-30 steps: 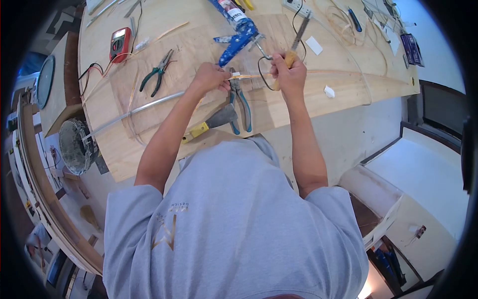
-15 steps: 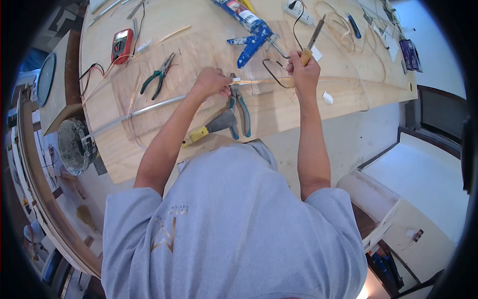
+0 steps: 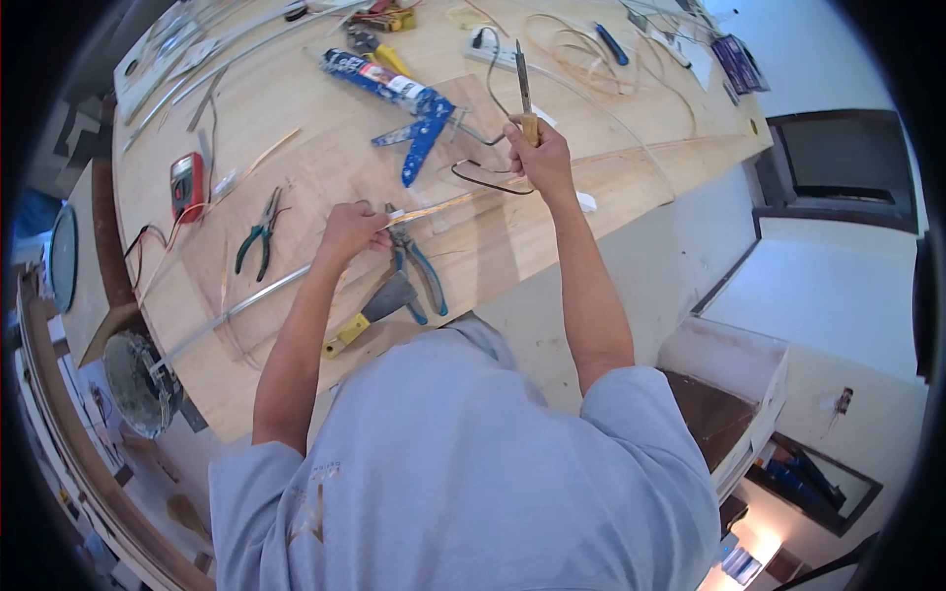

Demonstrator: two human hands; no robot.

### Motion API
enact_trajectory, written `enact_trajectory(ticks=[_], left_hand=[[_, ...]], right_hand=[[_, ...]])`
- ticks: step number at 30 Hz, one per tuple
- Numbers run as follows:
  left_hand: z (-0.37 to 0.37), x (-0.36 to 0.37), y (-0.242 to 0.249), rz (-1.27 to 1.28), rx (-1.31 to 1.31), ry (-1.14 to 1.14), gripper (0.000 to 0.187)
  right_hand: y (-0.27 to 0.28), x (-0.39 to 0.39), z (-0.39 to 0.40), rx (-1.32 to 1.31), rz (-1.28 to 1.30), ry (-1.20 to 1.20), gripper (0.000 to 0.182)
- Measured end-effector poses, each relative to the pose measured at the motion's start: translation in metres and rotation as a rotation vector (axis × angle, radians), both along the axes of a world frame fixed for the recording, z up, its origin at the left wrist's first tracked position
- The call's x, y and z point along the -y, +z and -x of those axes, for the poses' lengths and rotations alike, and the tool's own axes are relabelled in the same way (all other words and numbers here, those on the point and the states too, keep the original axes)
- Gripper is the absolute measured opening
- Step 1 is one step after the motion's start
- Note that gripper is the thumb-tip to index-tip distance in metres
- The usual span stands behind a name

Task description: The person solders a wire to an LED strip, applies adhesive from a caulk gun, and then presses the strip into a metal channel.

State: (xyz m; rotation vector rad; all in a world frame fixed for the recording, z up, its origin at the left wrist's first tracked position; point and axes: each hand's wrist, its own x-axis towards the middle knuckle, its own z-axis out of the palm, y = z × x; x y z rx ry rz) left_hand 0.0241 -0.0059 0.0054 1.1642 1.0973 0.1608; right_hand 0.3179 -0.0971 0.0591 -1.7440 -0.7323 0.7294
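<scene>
My right hand [image 3: 542, 163] is wrapped round the yellowish handle of a soldering iron [image 3: 523, 84], whose tip points up and away from the board. A dark cord [image 3: 493, 185] loops near that hand. Fingers of my left hand [image 3: 353, 234] are closed at the end of a thin LED strip [image 3: 443, 206], beside a small white piece [image 3: 396, 215]. Blue-handled pliers [image 3: 424, 271] lie just below that end, their jaws close to my left fingers. Next to them rests a scraper [image 3: 370, 313] with a yellow handle. A metal channel [image 3: 246, 301] runs leftward from my left hand.
Teal-handled needle-nose pliers [image 3: 258, 236] and a red multimeter [image 3: 186, 187] lie to the left. Beyond my hands are a blue caulking gun [image 3: 419, 128], a power strip [image 3: 503, 51] and coiled strip [image 3: 572, 54]. A round dirty bucket [image 3: 141, 379] stands past the table's left edge.
The view has turned, so the table's things appear further left and lower. The soldering iron now points more straight up. My left hand stays at the strip.
</scene>
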Motion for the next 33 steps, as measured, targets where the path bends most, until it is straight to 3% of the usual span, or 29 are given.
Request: enact_trajectory(ticks=[4, 5, 7, 8, 9, 11, 12, 14, 16, 17, 18, 21, 24, 25, 28, 31, 33], left_hand=[[0.001, 0.001, 0.0, -0.008, -0.007, 0.005, 0.018], [0.0, 0.0, 0.0, -0.002, -0.008, 0.0, 0.019], [0.001, 0.0, 0.001, 0.012, -0.021, -0.005, 0.019], [0.0, 0.0, 0.0, 0.019, -0.02, -0.011, 0.019], [0.0, -0.001, -0.002, 0.024, -0.021, -0.012, 0.019], [0.002, -0.002, -0.001, 0.025, -0.022, -0.009, 0.019], [0.001, -0.001, 0.0, 0.022, -0.021, -0.009, 0.019], [0.002, -0.002, 0.002, 0.005, -0.031, -0.01, 0.019], [0.001, -0.001, -0.001, -0.017, -0.042, -0.018, 0.018], [0.001, -0.001, -0.003, -0.011, -0.037, -0.016, 0.017], [0.002, -0.001, -0.004, -0.005, -0.035, -0.011, 0.017], [0.001, -0.001, 0.0, -0.006, -0.039, -0.011, 0.017], [0.004, -0.001, -0.001, -0.009, -0.042, -0.032, 0.016], [0.003, -0.002, -0.001, -0.011, -0.036, -0.038, 0.016], [0.003, -0.002, -0.001, -0.01, -0.059, -0.029, 0.017], [0.003, -0.001, 0.001, 0.005, -0.052, -0.025, 0.019], [0.003, -0.001, 0.002, 0.001, -0.063, -0.029, 0.019]], right_hand=[[0.028, 0.03, -0.075, 0.83, 0.185, -0.143, 0.039], [0.049, 0.042, -0.102, 0.771, 0.273, -0.233, 0.042], [0.083, 0.079, -0.185, 1.142, 0.169, -0.334, 0.037], [0.123, 0.095, -0.189, 0.86, 0.09, -0.476, 0.03], [0.143, 0.11, -0.207, 0.707, -0.296, -0.45, 0.02], [0.18, 0.135, -0.229, 0.783, -0.34, -0.503, 0.026], [0.177, 0.144, -0.239, 0.891, -0.146, -0.493, 0.027], [0.157, 0.16, -0.251, 1.095, 0.249, -0.468, 0.029], [0.083, 0.156, -0.238, 1.012, 0.158, -0.312, 0.031], [0.056, 0.145, -0.211, 0.978, 0.322, -0.319, 0.029], [0.026, 0.139, -0.19, 0.698, 0.193, -0.203, 0.029], [-0.044, 0.112, -0.143, 0.56, 0.003, -0.179, 0.034], [-0.045, 0.092, -0.109, 0.466, 0.016, -0.185, 0.033], [-0.048, 0.09, -0.108, 0.585, 0.01, -0.191, 0.033], [-0.049, 0.079, -0.11, 0.622, -0.011, -0.217, 0.033], [-0.044, 0.063, -0.122, 0.91, 0.029, -0.091, 0.034], [-0.043, 0.043, -0.127, 0.84, 0.031, -0.003, 0.034]])
